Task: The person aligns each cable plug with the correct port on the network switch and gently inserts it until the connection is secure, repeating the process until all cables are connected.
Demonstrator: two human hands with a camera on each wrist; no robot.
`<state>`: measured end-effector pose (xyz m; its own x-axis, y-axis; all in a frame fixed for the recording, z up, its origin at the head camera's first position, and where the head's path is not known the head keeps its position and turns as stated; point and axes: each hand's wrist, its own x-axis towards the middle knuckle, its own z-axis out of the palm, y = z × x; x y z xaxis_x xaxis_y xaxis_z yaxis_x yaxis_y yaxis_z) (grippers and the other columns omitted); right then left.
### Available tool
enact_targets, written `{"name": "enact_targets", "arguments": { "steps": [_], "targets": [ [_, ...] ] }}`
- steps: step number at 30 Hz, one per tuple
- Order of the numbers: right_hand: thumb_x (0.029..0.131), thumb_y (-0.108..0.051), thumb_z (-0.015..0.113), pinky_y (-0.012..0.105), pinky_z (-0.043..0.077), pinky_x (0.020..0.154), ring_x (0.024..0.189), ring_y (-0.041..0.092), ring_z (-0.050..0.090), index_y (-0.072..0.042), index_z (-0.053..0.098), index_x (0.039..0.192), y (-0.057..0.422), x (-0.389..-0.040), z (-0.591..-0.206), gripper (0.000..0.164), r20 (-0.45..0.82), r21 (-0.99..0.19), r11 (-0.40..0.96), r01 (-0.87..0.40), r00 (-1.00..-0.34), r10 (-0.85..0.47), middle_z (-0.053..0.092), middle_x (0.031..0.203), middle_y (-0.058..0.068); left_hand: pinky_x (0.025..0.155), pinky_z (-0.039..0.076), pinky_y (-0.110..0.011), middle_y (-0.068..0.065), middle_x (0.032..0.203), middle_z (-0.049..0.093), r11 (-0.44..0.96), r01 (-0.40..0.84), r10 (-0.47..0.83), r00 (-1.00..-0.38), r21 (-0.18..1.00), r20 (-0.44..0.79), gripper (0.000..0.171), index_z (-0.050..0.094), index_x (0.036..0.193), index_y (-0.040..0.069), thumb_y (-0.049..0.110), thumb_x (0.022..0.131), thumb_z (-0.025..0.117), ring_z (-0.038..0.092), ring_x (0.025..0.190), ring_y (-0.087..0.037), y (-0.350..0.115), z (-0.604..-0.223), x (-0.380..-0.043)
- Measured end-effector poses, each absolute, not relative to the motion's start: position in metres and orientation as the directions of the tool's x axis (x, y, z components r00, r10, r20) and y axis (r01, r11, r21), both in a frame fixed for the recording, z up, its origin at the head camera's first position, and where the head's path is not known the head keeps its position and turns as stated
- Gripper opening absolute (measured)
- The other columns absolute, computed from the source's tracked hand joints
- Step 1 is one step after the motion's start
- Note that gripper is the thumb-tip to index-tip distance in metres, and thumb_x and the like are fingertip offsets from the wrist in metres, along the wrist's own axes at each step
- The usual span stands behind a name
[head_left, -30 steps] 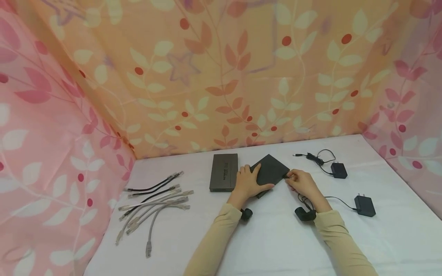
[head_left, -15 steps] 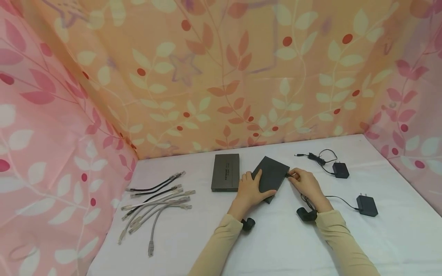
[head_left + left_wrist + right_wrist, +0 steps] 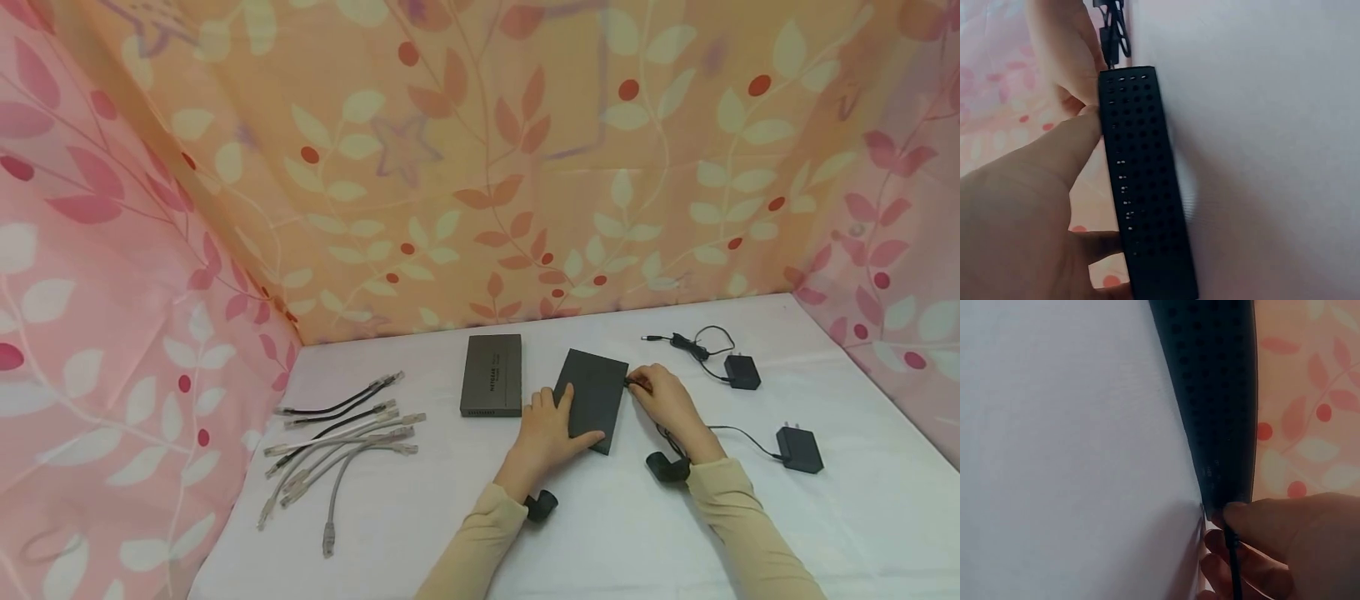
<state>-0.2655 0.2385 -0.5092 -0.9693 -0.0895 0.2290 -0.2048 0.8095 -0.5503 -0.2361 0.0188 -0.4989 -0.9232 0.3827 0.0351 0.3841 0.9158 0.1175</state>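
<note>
On the white table in the head view lies a flat black network switch (image 3: 592,400), turned slightly askew. My left hand (image 3: 549,429) holds its near-left part, thumb along the near edge and fingers at the left side. Its perforated side (image 3: 1138,169) faces the left wrist camera. My right hand (image 3: 663,400) pinches the plug end of a black power cable (image 3: 1233,556) right at the switch's right side; the fingers partly hide the plug. That cable runs under the right wrist to a black power adapter (image 3: 799,448).
A second grey switch (image 3: 492,375) marked NETGEAR lies just left. Several short black and grey network cables (image 3: 337,442) are spread at the left. Another power adapter (image 3: 742,372) with a bundled cord lies at the back right. A patterned curtain (image 3: 480,167) rises behind the table.
The black switch has turned clockwise, its near corner swinging right and towards the person. Both hands have kept their hold, the left shifting slightly nearer the person.
</note>
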Motion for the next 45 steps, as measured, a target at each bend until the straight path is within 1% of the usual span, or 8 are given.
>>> {"name": "enact_targets", "arguments": {
  "steps": [7, 18, 23, 29, 33, 37, 41, 45],
  "targets": [
    [0.097, -0.024, 0.049, 0.049, 0.045, 0.077, 0.088, 0.034, 0.056, 0.008, 0.063, 0.106, 0.23, -0.263, -0.505, 0.036, 0.229, -0.519, 0.827, -0.214, -0.968, -0.107, 0.06, 0.096, 0.021, 0.084, 0.042, -0.035, -0.013, 0.121, 0.047, 0.909, 0.408, 0.408, -0.913, 0.083, 0.019, 0.089, 0.034, 0.144, 0.013, 0.074, 0.08, 0.042, 0.044, 0.106, -0.022, 0.018, -0.489, -0.223],
    [0.097, -0.034, 0.047, 0.058, 0.035, 0.093, 0.111, 0.046, 0.046, 0.011, 0.045, 0.13, 0.225, -0.259, -0.507, 0.056, 0.186, -0.46, 0.858, -0.229, -0.97, -0.16, 0.048, 0.122, 0.03, 0.089, 0.042, -0.031, -0.011, 0.125, 0.047, 0.886, 0.461, 0.459, -0.887, -0.045, -0.051, 0.087, 0.035, 0.142, 0.01, 0.066, 0.079, 0.056, 0.046, 0.113, -0.021, 0.022, -0.482, -0.213],
    [0.097, -0.034, 0.047, 0.061, 0.027, 0.099, 0.118, 0.047, 0.041, 0.011, 0.037, 0.135, 0.225, -0.261, -0.509, 0.06, 0.178, -0.446, 0.855, -0.265, -0.962, -0.206, 0.043, 0.129, 0.032, 0.09, 0.042, -0.03, -0.01, 0.126, 0.047, 0.881, 0.473, 0.47, -0.879, -0.026, -0.078, 0.083, 0.037, 0.142, 0.011, 0.064, 0.08, 0.056, 0.046, 0.114, -0.02, 0.024, -0.478, -0.21],
    [0.096, -0.031, 0.049, 0.068, 0.01, 0.102, 0.132, 0.05, 0.021, 0.013, 0.032, 0.136, 0.218, -0.258, -0.505, 0.062, 0.137, -0.419, 0.87, -0.261, -0.965, -0.223, 0.031, 0.14, 0.034, 0.093, 0.041, -0.034, -0.007, 0.127, 0.049, 0.871, 0.486, 0.491, -0.867, 0.076, -0.084, 0.072, 0.04, 0.141, 0.018, 0.061, 0.085, 0.051, 0.047, 0.115, -0.019, 0.014, -0.476, -0.218],
    [0.094, -0.028, 0.052, 0.07, 0.014, 0.1, 0.131, 0.053, 0.018, 0.016, 0.031, 0.135, 0.202, -0.247, -0.496, 0.064, 0.121, -0.359, 0.887, -0.29, -0.957, -0.263, 0.024, 0.14, 0.039, 0.093, 0.042, -0.037, -0.003, 0.124, 0.052, 0.852, 0.5, 0.512, -0.858, 0.157, -0.043, 0.055, 0.045, 0.138, 0.024, 0.052, 0.092, 0.047, 0.049, 0.113, -0.019, 0.004, -0.476, -0.227],
    [0.093, -0.026, 0.054, 0.068, 0.022, 0.099, 0.13, 0.054, 0.021, 0.017, 0.035, 0.133, 0.18, -0.232, -0.487, 0.061, 0.107, -0.296, 0.905, -0.304, -0.953, -0.285, 0.023, 0.139, 0.042, 0.092, 0.045, -0.036, -0.004, 0.126, 0.053, 0.828, 0.521, 0.526, -0.85, 0.207, 0.033, 0.043, 0.048, 0.136, 0.023, 0.04, 0.096, 0.046, 0.052, 0.113, -0.019, -0.002, -0.481, -0.237],
    [0.094, -0.027, 0.053, 0.065, 0.027, 0.098, 0.129, 0.053, 0.025, 0.018, 0.038, 0.13, 0.158, -0.218, -0.483, 0.06, 0.103, -0.242, 0.915, -0.324, -0.946, -0.308, 0.026, 0.137, 0.042, 0.1, 0.04, -0.037, -0.007, 0.136, 0.047, 0.817, 0.514, 0.509, -0.856, 0.261, 0.093, 0.041, 0.046, 0.137, 0.019, 0.031, 0.098, 0.045, 0.049, 0.122, -0.022, -0.002, -0.489, -0.247],
    [0.091, -0.037, 0.057, 0.062, 0.03, 0.099, 0.128, 0.054, 0.026, 0.019, 0.037, 0.13, 0.136, -0.204, -0.482, 0.071, 0.101, -0.223, 0.921, -0.319, -0.947, -0.303, 0.028, 0.135, 0.044, 0.107, 0.033, -0.038, -0.009, 0.143, 0.04, 0.821, 0.501, 0.491, -0.864, 0.274, 0.107, 0.043, 0.041, 0.141, 0.017, 0.031, 0.1, 0.041, 0.043, 0.129, -0.024, -0.001, -0.498, -0.256]
  ]
}}
